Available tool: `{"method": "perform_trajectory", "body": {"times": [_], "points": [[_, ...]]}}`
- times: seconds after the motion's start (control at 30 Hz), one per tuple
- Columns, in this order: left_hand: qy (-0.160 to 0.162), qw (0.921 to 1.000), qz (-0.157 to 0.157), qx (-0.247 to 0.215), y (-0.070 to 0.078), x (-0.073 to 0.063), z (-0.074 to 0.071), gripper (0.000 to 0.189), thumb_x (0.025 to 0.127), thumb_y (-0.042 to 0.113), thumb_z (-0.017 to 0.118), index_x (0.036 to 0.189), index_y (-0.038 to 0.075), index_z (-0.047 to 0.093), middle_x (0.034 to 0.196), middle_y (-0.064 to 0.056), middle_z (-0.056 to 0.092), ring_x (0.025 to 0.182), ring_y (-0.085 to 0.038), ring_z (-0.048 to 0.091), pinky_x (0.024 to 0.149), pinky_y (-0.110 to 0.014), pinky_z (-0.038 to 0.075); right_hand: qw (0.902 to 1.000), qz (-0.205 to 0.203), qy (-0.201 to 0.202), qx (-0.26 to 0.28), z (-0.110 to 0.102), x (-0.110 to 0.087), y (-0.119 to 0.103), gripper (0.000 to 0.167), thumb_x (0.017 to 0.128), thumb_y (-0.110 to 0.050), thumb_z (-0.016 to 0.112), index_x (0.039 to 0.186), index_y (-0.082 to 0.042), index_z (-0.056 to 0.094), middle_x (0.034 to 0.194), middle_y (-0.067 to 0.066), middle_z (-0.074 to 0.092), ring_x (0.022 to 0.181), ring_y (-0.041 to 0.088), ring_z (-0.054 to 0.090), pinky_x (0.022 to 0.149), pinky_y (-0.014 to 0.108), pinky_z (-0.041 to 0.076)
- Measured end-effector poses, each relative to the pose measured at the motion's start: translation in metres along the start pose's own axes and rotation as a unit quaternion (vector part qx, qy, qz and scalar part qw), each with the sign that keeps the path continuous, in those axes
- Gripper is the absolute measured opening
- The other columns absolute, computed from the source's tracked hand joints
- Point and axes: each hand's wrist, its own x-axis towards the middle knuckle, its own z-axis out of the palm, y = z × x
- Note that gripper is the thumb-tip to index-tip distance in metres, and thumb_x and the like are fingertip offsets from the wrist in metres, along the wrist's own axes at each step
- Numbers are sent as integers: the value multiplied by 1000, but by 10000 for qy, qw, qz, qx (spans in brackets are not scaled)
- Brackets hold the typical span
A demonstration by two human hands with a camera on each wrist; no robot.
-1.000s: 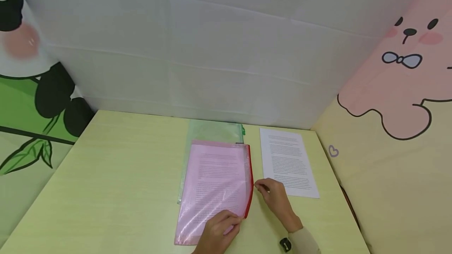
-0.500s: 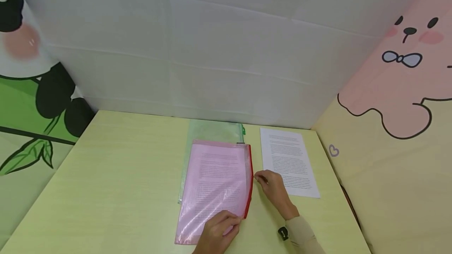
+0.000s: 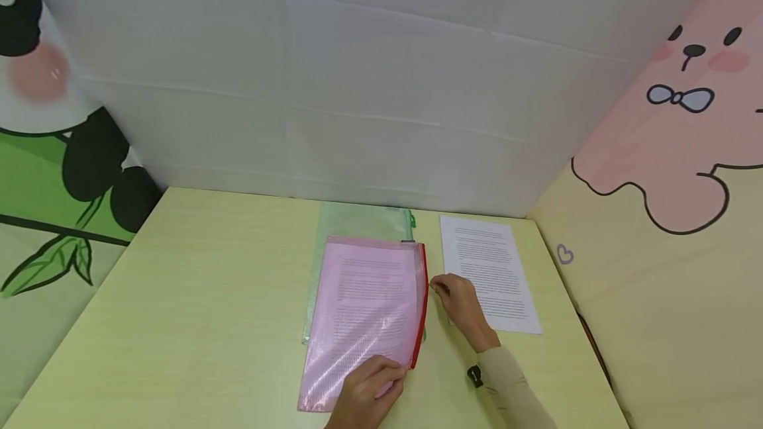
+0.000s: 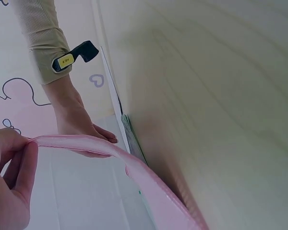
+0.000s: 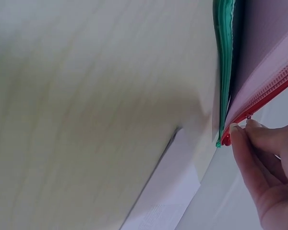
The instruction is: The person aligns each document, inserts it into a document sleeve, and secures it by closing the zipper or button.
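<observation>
A translucent pink zipper pouch [image 3: 357, 343] with a printed sheet showing inside lies in front of the person, its red zipper [image 3: 425, 303] along the right side. My left hand [image 3: 371, 390] pinches the pouch's near right corner; in the left wrist view that edge [image 4: 93, 142] is raised off the table. With thumb and forefinger, my right hand [image 3: 461, 303] pinches the small zipper pull [image 5: 249, 116], about a third of the way down the zipper from the far end. The right wrist view has the red zipper bowed outward toward that hand [image 5: 269, 167].
Under the pink pouch lies a green zipper pouch [image 3: 363, 220], its far part sticking out. To the right, a loose printed sheet [image 3: 483, 243] lies flat, partly behind the right hand. A grey-white wall panel [image 3: 381, 118] borders the table's back edge.
My right hand has slid away from the person along the red zipper, from about its middle toward the far end. My left hand keeps its grip at the near corner.
</observation>
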Motion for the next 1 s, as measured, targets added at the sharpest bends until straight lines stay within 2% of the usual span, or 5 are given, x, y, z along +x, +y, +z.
{"method": "perform_trajectory", "body": {"times": [0.2,0.47,0.8,0.87,1.0], "points": [[68,10000,65,9,1,1,0,27,103,9,57,87,-1,77,84,-8,70,74,-13,67,69,-13,55,9998,-70,9,-182,1,7,4,5,86,6,77,90,3,76,87,12,75,80,24,73,70,36,61],[184,9996,216,-64,6,13,-3,31,103,8,55,82,-4,75,79,-11,68,68,-14,66,65,-13,54,9994,-45,-38,-349,2,18,8,3,90,5,74,92,4,76,89,13,76,84,28,74,73,39,61],[86,9999,111,34,8,9,-7,29,103,10,56,85,-1,77,82,-8,68,71,-12,65,66,-10,53,9987,-135,158,-455,8,34,20,4,88,8,74,91,6,75,87,16,75,82,31,73,72,41,61],[85,9998,174,14,8,10,-8,28,102,8,56,86,-2,77,82,-8,67,70,-11,65,65,-9,52,9984,-111,167,-523,8,35,22,3,88,8,74,90,6,75,86,16,75,82,32,73,73,42,61],[86,9994,311,-109,9,15,-10,15,95,-2,63,88,-3,76,82,-8,66,69,-11,63,64,-7,50,9979,-9,138,-632,9,40,26,4,91,4,73,90,7,74,87,17,75,82,32,73,74,43,61]]}}
